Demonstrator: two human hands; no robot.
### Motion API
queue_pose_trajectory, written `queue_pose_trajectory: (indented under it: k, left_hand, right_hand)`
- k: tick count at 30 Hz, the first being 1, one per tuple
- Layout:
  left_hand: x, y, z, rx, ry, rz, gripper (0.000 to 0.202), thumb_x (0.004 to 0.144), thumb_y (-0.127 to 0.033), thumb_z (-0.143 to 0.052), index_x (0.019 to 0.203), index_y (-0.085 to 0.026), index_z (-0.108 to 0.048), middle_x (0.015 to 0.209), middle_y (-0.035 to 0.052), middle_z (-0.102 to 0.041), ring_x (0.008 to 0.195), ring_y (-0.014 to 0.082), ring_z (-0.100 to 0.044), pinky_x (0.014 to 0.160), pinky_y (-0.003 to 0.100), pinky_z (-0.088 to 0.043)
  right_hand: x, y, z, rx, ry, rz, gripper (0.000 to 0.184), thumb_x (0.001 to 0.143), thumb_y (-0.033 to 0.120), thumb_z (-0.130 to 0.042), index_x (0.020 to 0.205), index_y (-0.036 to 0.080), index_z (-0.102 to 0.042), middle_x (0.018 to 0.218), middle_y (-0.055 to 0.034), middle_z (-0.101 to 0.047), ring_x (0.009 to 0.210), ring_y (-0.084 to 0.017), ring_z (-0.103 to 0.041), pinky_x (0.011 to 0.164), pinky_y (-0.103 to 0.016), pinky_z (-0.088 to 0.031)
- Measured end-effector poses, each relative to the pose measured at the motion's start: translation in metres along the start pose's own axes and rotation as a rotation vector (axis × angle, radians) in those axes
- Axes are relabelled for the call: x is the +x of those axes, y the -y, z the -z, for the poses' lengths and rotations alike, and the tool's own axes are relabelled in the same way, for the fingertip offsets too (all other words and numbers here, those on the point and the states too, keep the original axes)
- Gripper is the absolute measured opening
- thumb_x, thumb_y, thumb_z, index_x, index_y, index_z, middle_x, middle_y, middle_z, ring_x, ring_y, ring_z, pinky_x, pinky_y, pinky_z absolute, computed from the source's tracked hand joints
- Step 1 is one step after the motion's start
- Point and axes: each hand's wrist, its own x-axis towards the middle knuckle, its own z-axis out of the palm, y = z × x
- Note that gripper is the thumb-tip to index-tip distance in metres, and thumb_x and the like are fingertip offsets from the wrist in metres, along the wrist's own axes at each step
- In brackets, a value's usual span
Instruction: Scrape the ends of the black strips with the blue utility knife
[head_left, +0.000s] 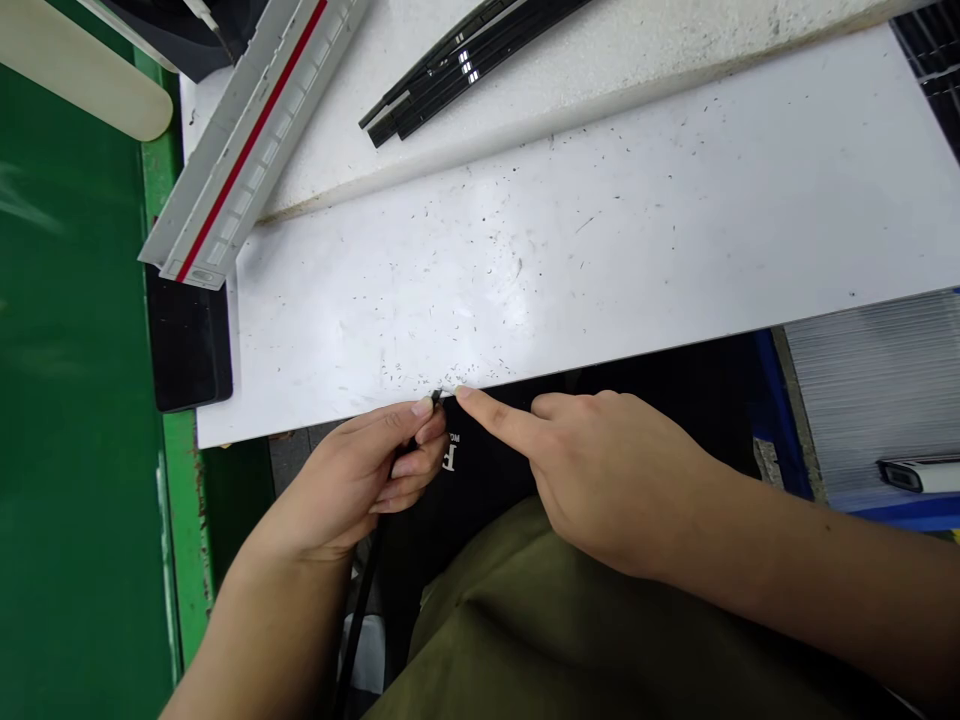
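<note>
My left hand (382,460) is closed around a long black strip (361,612), pinching its tip between thumb and fingers just below the white board's front edge. The rest of the strip hangs down beneath the hand. My right hand (600,460) comes in from the right with its index finger stretched out to the strip's tip. Its other fingers are curled under and mostly hidden. A tiny pale sliver shows between the index fingertip and the strip; I cannot tell what it is. Small dark shavings lie on the white board (637,230) near both hands.
Several glossy black strips (465,60) lie on a white foam slab (600,85) at the back. A long grey-white plastic piece with a red stripe (251,150) leans at left over a black flat box (189,340). Green metal edging (184,530) runs down the left; ribbed translucent sheets (870,390) are at right.
</note>
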Motion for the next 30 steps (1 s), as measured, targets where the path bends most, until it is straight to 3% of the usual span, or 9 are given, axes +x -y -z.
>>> queue_pose_trajectory:
  k: [14,20,23,27,30]
  left_hand:
    - [0.002,0.001,0.005,-0.019,0.044,0.026,0.033,0.091,-0.042,-0.054,0.068,-0.018,-0.05,0.054,-0.0059,-0.035,0.041,0.004,-0.02,0.034,0.012,-0.018]
    - [-0.007,0.005,-0.015,0.005,-0.084,-0.034,0.026,0.089,-0.04,-0.061,0.076,-0.018,-0.06,0.055,-0.0044,-0.043,0.042,0.0046,-0.032,0.037,0.012,-0.025]
    - [-0.01,0.008,-0.025,-0.052,-0.078,-0.028,0.026,0.089,-0.043,-0.059,0.088,-0.017,-0.066,0.06,-0.0037,-0.043,0.047,0.0053,-0.034,0.04,0.013,-0.03]
    - [-0.008,0.005,-0.024,-0.216,-0.026,0.026,0.03,0.09,-0.043,-0.054,0.077,-0.017,-0.059,0.062,-0.0033,-0.038,0.05,0.0063,-0.028,0.04,0.012,-0.027]
    - [-0.004,0.002,-0.02,-0.223,-0.013,0.065,0.031,0.09,-0.042,-0.051,0.071,-0.018,-0.049,0.061,-0.0037,-0.036,0.048,0.0066,-0.026,0.036,0.011,-0.025]
  right_hand:
    - [-0.003,0.005,-0.007,-0.198,-0.064,0.003,0.078,0.079,0.011,-0.046,0.153,0.032,-0.034,0.065,0.0007,-0.051,0.041,-0.013,-0.034,0.043,-0.028,-0.017]
    - [-0.005,-0.004,0.0,0.003,-0.015,-0.073,0.076,0.086,0.007,-0.041,0.156,0.033,-0.024,0.068,0.0026,-0.052,0.049,-0.014,-0.045,0.048,-0.026,-0.027]
    - [-0.007,-0.006,0.003,0.025,-0.032,-0.099,0.075,0.088,0.007,-0.039,0.156,0.034,-0.024,0.07,0.0023,-0.054,0.052,-0.014,-0.047,0.05,-0.027,-0.03]
    - [-0.01,-0.004,0.003,0.006,-0.041,-0.069,0.076,0.087,0.006,-0.04,0.156,0.034,-0.025,0.068,0.003,-0.054,0.05,-0.015,-0.046,0.049,-0.027,-0.028]
    - [-0.008,-0.002,0.002,0.001,-0.04,-0.04,0.076,0.086,0.007,-0.04,0.156,0.032,-0.025,0.07,0.0021,-0.057,0.051,-0.015,-0.047,0.049,-0.028,-0.028]
